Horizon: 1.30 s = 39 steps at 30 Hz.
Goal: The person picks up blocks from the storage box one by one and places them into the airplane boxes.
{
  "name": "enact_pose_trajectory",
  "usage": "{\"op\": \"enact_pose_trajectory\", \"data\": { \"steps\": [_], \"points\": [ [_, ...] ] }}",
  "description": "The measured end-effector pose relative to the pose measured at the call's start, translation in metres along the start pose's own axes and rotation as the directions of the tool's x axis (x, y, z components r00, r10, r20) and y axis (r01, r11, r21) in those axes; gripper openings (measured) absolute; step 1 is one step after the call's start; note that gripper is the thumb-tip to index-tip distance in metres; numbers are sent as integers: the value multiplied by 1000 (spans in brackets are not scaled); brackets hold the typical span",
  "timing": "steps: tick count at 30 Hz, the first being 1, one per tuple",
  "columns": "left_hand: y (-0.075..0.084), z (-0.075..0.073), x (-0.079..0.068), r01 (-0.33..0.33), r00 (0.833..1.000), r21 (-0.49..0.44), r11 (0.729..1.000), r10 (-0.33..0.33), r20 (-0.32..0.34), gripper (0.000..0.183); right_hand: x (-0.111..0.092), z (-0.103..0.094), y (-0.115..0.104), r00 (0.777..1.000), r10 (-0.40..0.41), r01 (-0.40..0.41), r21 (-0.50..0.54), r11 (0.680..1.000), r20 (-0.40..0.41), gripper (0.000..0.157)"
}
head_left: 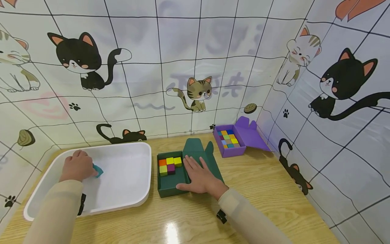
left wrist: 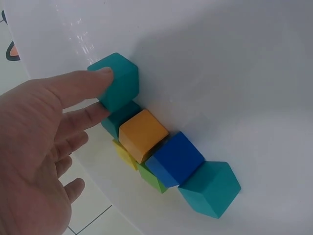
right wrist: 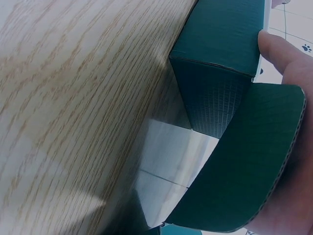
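Note:
My left hand reaches into the white tray and pinches a teal cube between thumb and finger. Below that cube in the left wrist view, an orange cube, a blue cube and another teal cube lie along the tray's side, with several more partly hidden. My right hand rests with straight fingers on the green cardboard box, over its folded-back lid. The thumb touches the box's rim. Inside, orange, yellow, lime and purple cubes sit towards the back left.
Behind and to the right stands an open purple box holding several coloured cubes, its lid spread towards the wall. Cat-patterned sheeting covers the walls behind and beside the wooden table.

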<state>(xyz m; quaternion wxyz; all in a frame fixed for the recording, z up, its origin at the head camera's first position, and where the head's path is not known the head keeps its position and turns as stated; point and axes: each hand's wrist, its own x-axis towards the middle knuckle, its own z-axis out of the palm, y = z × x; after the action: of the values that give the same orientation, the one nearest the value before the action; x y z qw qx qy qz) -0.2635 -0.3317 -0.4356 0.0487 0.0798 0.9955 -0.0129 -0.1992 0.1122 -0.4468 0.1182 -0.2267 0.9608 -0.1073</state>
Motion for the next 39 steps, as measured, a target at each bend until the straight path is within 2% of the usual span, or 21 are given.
{"op": "enact_pose_trajectory", "data": {
  "steps": [6,9,18,27,34,39],
  "points": [
    [3,-5,-2,4,1000,-27,1000,-4,-5,28,0,-1,0,1000,-3,3,5,1000,4,99],
    [5,-9,-3,2,1000,-45,999,-3,-14,27,1,-1,0,1000,-5,5,-2,1000,3,99],
    [21,-13,-6,-80,996,-48,996,77,-55,30,1,-3,1,1000,8,-7,-7,1000,13,100],
    [47,-23,-9,-138,986,-50,989,132,-106,25,2,-1,2,1000,5,-5,1,1000,9,100],
    [80,-36,-9,-164,977,-38,986,157,-144,23,1,-1,2,1000,8,-8,4,1000,13,100],
    [100,-45,-6,-211,966,-48,976,201,-165,23,1,0,1,1000,6,-6,6,1000,13,100]
  ]
}}
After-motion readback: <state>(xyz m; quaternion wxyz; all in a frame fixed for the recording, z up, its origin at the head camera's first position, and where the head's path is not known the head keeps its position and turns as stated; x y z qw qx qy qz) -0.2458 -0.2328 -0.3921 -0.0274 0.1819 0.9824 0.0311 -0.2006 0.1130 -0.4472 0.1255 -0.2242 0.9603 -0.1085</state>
